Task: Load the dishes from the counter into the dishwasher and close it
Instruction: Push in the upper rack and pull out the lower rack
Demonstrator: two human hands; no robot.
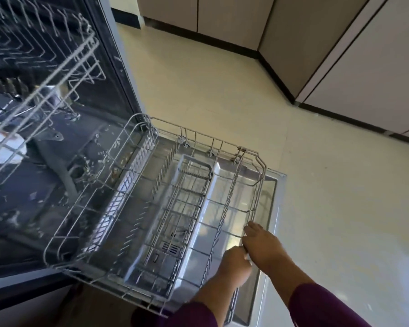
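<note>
Gripping the front rim of the lower rack [260,182], both hands are down at the open dishwasher [45,208]. The left hand [236,264] is curled into a fist around the front wire. The right hand [261,246] lies just beside it with its fingertips on the same rim, but whether they hook round the wire I cannot tell.

Two hands side by side on that edge make sense for sliding a wide rack straight on its rollers. My read is that this is the get-ready step, bringing the rack out where plates can drop in from above.

The rack sits rolled out over the door [273,204], which lies flat and shiny. It is grey wire with rows of upright prongs, and nothing is loaded in it. The upper rack [57,74] juts out at top left, blurred. Below it the dark tub floor shows pale flecks and a grey spray arm [57,161]. No counter and no dishes to load are in view. Pale floor [222,90] and beige cabinets [340,55] lie beyond.
</note>
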